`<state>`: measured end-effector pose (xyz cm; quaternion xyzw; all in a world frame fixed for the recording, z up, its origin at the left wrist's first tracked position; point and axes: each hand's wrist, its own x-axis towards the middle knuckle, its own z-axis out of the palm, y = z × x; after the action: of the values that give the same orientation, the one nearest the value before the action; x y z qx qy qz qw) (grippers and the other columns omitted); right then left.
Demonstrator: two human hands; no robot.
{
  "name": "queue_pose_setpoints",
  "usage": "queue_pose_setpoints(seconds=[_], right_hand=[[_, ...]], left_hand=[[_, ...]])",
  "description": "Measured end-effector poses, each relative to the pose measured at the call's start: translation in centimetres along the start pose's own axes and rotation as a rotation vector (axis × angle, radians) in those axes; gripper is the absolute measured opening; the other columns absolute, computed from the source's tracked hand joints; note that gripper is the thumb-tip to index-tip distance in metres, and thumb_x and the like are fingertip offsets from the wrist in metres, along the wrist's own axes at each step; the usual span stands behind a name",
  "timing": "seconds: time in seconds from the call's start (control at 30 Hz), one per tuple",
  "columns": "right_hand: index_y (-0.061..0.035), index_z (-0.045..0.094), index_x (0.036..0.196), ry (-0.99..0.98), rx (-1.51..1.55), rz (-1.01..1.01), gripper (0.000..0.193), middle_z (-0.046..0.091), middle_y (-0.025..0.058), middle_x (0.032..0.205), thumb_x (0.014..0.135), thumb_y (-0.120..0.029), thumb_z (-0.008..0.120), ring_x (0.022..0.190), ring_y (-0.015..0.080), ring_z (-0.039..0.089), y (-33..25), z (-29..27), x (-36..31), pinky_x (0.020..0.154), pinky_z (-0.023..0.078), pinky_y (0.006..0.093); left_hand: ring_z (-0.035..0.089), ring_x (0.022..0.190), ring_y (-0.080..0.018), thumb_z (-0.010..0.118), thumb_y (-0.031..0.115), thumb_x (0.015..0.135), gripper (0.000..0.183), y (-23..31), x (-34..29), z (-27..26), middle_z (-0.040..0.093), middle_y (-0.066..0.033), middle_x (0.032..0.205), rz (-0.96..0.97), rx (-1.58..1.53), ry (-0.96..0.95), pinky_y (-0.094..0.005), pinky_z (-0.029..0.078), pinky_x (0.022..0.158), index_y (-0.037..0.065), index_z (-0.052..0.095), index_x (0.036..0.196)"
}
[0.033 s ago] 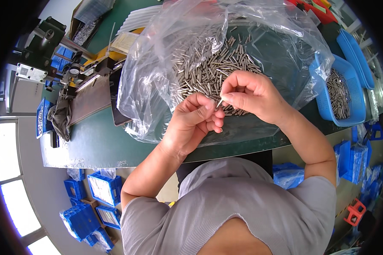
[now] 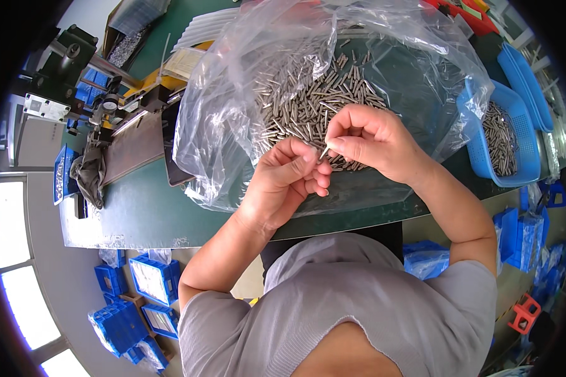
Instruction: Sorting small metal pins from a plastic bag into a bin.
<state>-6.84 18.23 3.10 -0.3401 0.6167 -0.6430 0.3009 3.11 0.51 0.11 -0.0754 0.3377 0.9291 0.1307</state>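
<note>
Plainly, I see the right hand (image 2: 380, 143) pinching one pin (image 2: 324, 152), left hand (image 2: 283, 178) curled (its grip I can't tell); heaped pins (image 2: 295, 113) lie loose, others in a basket (image 2: 527, 125).

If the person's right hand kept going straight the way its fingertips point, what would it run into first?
Most likely the fingers of the left hand, just left of the slim piece pinched in the right hand; depth is hard to judge from this one view.
</note>
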Motion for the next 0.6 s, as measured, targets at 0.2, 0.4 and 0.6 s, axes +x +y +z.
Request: queue_pose_setpoints(seconds=[0.2,0.4,0.6], right_hand=[[-0.0029,0.056,0.09,0.013,0.044,0.023,0.012,0.057,-0.0011,0.078,0.087,-0.013,0.06,0.068,0.0027,0.049,0.08,0.03,0.06,0.057,0.04,0.0169],[-0.0029,0.057,0.09,0.03,0.032,0.025,0.009,0.057,-0.0011,0.079,0.087,-0.011,0.06,0.069,0.0027,0.05,0.15,0.12,0.04,0.058,0.04,0.0173],[0.0005,0.06,0.084,-0.034,-0.011,-0.033,0.006,0.062,0.0023,0.078,0.085,-0.005,0.06,0.075,0.0066,0.057,0.25,0.78,0.08,0.069,0.046,0.0218]], left_hand=[[0.063,0.068,-0.0201,0.053,0.01,0.091,0.007,-0.01,-0.08,0.1,0.064,-0.0138,0.082,0.006,-0.008,0.001,-0.0311,0.054,0.062,0.003,0.053,0.088],[0.063,0.067,-0.0203,0.054,0.009,0.091,0.007,0.04,-0.11,0.03,0.064,-0.0138,0.082,0.005,-0.016,-0.005,-0.0314,0.054,0.062,0.003,0.053,0.087],[0.063,0.066,-0.0203,0.054,0.01,0.09,0.009,0.27,-0.18,0.24,0.064,-0.0136,0.081,0.001,0.006,0.019,-0.0316,0.054,0.062,0.002,0.054,0.086]])
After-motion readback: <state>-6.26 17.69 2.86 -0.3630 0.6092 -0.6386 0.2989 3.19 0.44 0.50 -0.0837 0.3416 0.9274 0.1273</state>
